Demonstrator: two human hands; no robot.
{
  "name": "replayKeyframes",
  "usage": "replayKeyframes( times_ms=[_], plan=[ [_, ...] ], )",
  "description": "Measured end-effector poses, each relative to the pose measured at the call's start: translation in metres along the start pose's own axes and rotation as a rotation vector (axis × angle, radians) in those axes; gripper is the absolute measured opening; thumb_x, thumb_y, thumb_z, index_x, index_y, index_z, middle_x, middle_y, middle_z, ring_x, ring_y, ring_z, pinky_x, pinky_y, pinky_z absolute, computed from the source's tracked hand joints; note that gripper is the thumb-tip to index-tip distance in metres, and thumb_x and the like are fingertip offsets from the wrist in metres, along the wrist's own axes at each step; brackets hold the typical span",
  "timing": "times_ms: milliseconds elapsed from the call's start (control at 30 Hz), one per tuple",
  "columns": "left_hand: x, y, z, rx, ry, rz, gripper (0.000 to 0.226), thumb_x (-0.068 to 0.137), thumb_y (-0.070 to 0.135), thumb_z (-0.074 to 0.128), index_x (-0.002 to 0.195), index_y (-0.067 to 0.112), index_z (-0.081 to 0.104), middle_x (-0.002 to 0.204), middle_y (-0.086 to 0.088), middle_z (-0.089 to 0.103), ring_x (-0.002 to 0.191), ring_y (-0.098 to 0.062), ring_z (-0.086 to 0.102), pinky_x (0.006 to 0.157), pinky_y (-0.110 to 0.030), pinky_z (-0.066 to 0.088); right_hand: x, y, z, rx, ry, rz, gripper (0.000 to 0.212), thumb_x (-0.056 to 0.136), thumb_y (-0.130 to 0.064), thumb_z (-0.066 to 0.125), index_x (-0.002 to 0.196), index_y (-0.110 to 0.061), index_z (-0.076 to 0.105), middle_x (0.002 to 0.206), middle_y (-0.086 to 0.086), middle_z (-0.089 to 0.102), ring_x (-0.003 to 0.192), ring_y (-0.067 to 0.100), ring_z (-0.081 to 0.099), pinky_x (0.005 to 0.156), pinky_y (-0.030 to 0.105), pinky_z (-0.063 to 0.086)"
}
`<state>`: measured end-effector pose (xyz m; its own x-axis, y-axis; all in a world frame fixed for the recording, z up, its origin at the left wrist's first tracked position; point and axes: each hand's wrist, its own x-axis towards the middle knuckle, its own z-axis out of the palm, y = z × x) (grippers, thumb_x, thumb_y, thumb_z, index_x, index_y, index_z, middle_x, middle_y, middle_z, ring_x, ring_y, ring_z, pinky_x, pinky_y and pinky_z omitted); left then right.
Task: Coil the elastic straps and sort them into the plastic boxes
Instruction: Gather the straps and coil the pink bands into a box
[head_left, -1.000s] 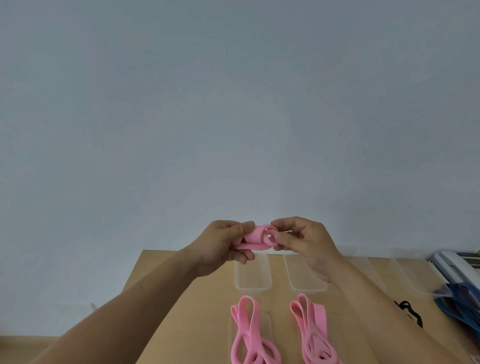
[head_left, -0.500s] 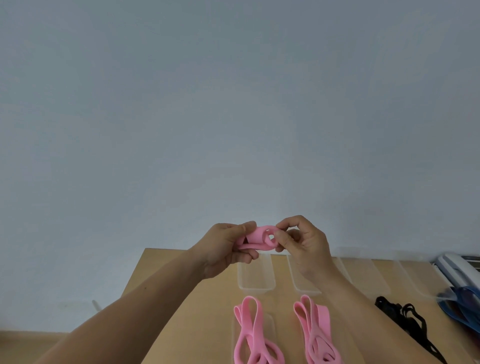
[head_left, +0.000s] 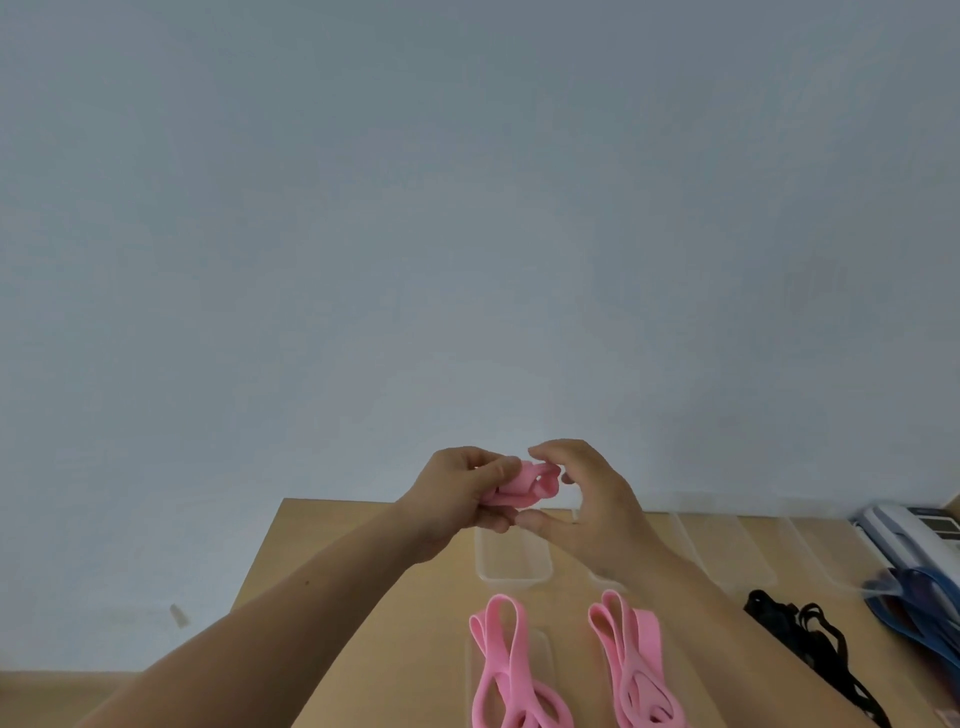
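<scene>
A coiled pink elastic strap is held up in the air above the far edge of the wooden table. My left hand grips its left side with thumb and curled fingers. My right hand curves around its right side, index finger over the top and thumb below it. Directly below stands an empty clear plastic box. Two loose pink straps lie nearer to me on the table.
More clear plastic boxes line the table's far edge to the right. A black strap and blue straps lie at the right, beside a white device. A pale blue wall rises behind the table.
The camera has tilted so more of the table shows. My right hand has opened its pinch and now cups the coil, thumb dropped below it. The coil looks more bunched.
</scene>
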<state>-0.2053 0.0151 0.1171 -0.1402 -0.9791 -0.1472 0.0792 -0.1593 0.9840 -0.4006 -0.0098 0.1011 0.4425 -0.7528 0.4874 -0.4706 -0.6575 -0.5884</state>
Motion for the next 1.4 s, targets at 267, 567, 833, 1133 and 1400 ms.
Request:
replayKeyframes(
  times_ms=[267,567,833,1133,1400],
  plan=[
    [0.013,-0.024,-0.017,0.073,-0.083,-0.175,0.037,0.101,0.033,0.052,0.087,0.001,0.066,0.063,-0.013,0.057,0.050,-0.019,0.049,0.048,-0.025,0.042,-0.005,0.007,0.014,-0.356,-0.058,-0.211,0.033,0.079,-0.044,0.070,0.101,-0.020,0.065,0.103,-0.013,0.063,0.095,0.005,0.055,0.079,0.016,0.047],
    [0.054,-0.080,-0.004,0.051,-0.049,-0.340,0.030,0.099,0.024,0.044,0.087,0.003,0.061,0.066,-0.013,0.058,0.050,-0.021,0.049,0.047,-0.027,0.037,-0.018,0.057,0.041,-0.437,-0.151,-0.163,0.028,0.067,-0.022,0.078,0.091,-0.015,0.067,0.087,-0.006,0.064,0.080,0.015,0.059,0.064,0.027,0.053],
    [0.109,-0.125,-0.015,0.439,0.364,-0.349,0.020,0.094,0.022,0.047,0.088,0.005,0.057,0.079,-0.015,0.052,0.070,-0.031,0.051,0.062,-0.031,0.035,0.012,0.152,0.066,-0.358,-0.311,-0.028,0.031,0.064,-0.008,0.082,0.091,-0.010,0.068,0.087,0.001,0.067,0.083,0.025,0.064,0.055,0.036,0.055],
    [0.142,-0.163,-0.016,0.720,0.277,-0.436,0.038,0.096,0.017,0.050,0.132,0.006,0.055,0.114,-0.015,0.066,0.090,-0.029,0.064,0.073,-0.030,0.048,0.050,0.207,0.106,-0.402,-0.566,-0.189,0.018,0.083,-0.015,0.063,0.100,-0.009,0.064,0.099,0.005,0.064,0.099,0.024,0.056,0.067,0.035,0.048],
    [0.144,-0.166,-0.015,0.738,0.292,-0.421,0.033,0.094,0.014,0.051,0.124,0.005,0.058,0.097,-0.015,0.069,0.077,-0.028,0.067,0.075,-0.038,0.056,0.058,0.211,0.118,-0.527,-0.671,-0.215,0.015,0.082,-0.007,0.064,0.097,-0.009,0.067,0.097,0.008,0.066,0.097,0.029,0.058,0.069,0.039,0.050]
  ],
)
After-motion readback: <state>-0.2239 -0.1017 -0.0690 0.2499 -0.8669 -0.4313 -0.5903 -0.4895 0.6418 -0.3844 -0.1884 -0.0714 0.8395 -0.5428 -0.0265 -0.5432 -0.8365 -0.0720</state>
